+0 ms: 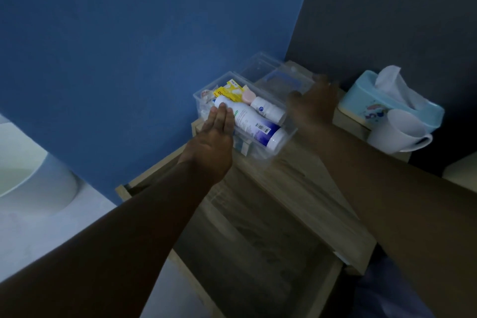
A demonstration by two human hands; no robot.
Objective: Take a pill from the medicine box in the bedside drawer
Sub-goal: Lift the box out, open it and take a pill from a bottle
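Observation:
A clear plastic medicine box stands open on the wooden bedside table, holding two white bottles, yellow packets and small items. Its clear lid with a blue handle lies behind it. My left hand rests flat against the box's near left side, fingers together over the large bottle. My right hand, blurred, hovers with fingers spread above the lid and the box's right end, holding nothing. The drawer below stands pulled out.
A light blue tissue box and a white mug stand at the table's right. A blue wall rises behind the box, a dark wall to the right. A white rounded object sits at the left.

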